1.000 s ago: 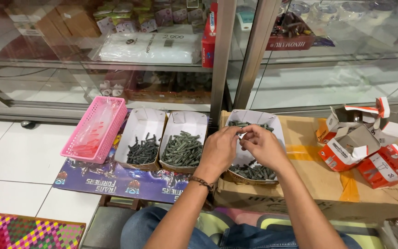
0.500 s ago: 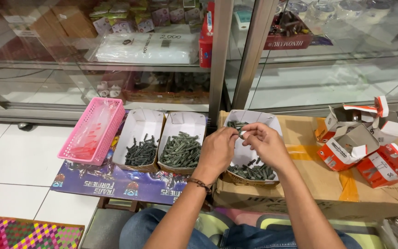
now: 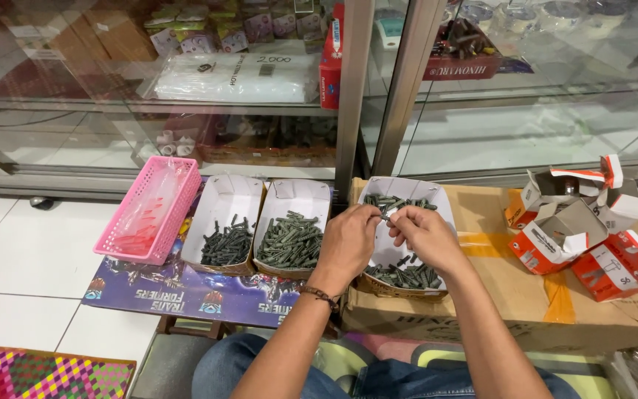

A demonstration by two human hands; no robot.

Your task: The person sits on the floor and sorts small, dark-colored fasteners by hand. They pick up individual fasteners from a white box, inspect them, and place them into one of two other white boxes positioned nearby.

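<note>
Pinched between fingertips of left hand (image 3: 346, 244) and right hand (image 3: 426, 235): a small grey plug (image 3: 387, 216), held above the paper tray (image 3: 437, 214) of plugs on a cardboard box (image 3: 496, 222).

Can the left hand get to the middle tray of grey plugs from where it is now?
Probably yes. The left hand is over the right tray, right beside the middle tray, which lies open on top with nothing between them. The right hand is on the far side.
</note>
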